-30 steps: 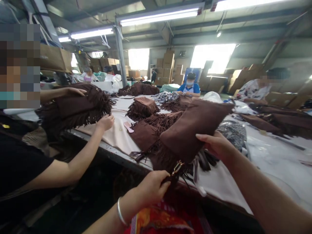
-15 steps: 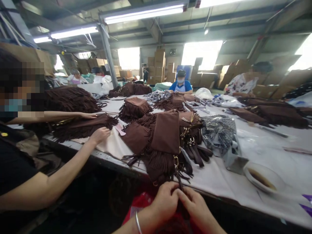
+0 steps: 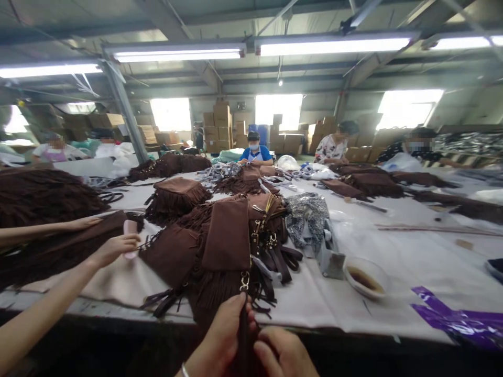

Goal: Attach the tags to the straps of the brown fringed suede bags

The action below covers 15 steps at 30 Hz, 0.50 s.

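A brown fringed bag (image 3: 228, 235) lies at the table's front edge, on top of other brown bags. From a gold clasp (image 3: 244, 281) at its lower right corner, a dark brown strap (image 3: 243, 340) runs down toward me. My left hand (image 3: 222, 332) is closed round this strap just below the clasp, thumb pressed along it. Just right of the strap, my right hand (image 3: 286, 353) has curled fingers; whatever they may hold is hidden. More dark straps with gold hardware (image 3: 272, 241) lie right of the bag.
At left, a co-worker's hand (image 3: 116, 248) holds a pink brush-like tool (image 3: 130, 238) over brown fringed pieces. A bowl of brown liquid (image 3: 365, 277), a crumpled silvery bag (image 3: 307, 217) and purple plastic (image 3: 459, 314) lie to the right. Other people sit across the table.
My view has swung right. My right hand has moved apart from my left, which now grips the strap nearer the clasp. The co-worker's hand has picked up the pink tool.
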### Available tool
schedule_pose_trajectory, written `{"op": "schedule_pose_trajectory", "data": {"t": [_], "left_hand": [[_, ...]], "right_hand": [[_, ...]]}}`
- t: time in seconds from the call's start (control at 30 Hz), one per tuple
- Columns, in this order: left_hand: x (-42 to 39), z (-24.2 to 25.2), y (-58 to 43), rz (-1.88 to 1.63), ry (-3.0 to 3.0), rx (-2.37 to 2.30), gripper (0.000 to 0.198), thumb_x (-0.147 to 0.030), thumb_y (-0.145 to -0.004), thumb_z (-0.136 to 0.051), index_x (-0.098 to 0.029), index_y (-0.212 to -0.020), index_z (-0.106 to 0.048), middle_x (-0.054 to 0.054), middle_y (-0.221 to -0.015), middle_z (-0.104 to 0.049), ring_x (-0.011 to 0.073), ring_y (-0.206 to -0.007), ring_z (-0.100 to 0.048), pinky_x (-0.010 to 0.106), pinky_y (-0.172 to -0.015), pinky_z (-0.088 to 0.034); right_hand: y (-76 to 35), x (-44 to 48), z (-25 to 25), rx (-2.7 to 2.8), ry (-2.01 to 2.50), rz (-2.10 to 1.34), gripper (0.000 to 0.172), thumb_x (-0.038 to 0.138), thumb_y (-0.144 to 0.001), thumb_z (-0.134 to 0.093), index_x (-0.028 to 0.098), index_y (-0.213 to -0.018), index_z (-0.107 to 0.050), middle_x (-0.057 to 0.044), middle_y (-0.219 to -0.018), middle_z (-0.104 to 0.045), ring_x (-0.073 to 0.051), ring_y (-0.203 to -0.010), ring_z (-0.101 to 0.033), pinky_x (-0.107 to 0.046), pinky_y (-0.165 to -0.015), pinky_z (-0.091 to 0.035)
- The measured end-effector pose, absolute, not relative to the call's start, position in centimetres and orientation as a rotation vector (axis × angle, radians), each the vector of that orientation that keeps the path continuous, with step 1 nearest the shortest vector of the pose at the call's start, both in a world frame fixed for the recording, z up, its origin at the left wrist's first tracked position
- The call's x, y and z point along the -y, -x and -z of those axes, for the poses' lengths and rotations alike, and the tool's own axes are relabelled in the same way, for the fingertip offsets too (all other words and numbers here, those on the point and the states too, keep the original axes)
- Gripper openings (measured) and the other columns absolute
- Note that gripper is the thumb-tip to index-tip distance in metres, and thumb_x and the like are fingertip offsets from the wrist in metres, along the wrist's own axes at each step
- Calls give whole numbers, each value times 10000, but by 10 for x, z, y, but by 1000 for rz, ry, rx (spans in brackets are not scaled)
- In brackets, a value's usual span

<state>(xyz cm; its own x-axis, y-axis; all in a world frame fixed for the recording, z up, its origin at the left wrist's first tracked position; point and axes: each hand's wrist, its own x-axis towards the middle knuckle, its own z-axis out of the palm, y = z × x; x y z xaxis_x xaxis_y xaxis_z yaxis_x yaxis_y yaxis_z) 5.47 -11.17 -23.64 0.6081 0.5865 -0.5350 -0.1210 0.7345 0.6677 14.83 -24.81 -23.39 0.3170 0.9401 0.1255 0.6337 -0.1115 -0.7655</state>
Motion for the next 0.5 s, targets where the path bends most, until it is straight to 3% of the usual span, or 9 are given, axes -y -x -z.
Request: {"op": "schedule_pose_trajectory", "data": {"t": [0.07,0.2,0.37,0.43,0.5], "left_hand": [[110,242,-53,-417,-765,-820,274,-397,-819,-672,-141,-817,-577,-28,-625,-523,80,-503,-505,198,-489,-428],[110,250,-49,-379,-899,-802,406,-522,-767,-691,-141,-865,-592,-11,-677,-556,96,-521,-526,215,-481,-418],[93,273,-44,-160,-1010,-688,624,-691,-619,-722,-134,-881,-616,37,-676,-612,131,-517,-539,256,-499,-406],[84,282,-39,-101,-1107,-614,646,-696,-602,-731,-112,-863,-647,65,-678,-630,123,-530,-526,246,-518,-375],[80,286,-32,-121,-1182,-566,618,-676,-646,-717,-100,-870,-685,75,-713,-642,106,-562,-509,237,-550,-352]], "right_hand": [[-191,239,211,1427,1997,-181,320,330,-970,-396,192,-916,-679,-75,-871,-678,-194,-815,-608,-276,-764,-435],[-298,192,158,1448,2632,300,317,272,-967,-400,218,-921,-709,-95,-1063,-652,-248,-1085,-515,-353,-926,-340],[-387,136,154,1341,2921,199,106,115,-789,-619,128,-769,-721,-164,-985,-661,-300,-1074,-514,-404,-900,-334],[-397,129,162,1312,2972,169,51,154,-799,-664,117,-799,-700,-139,-979,-659,-279,-1072,-532,-410,-923,-358],[-392,121,167,1301,2966,179,136,264,-855,-668,129,-876,-672,-104,-1005,-651,-244,-1042,-565,-412,-928,-410]]}}
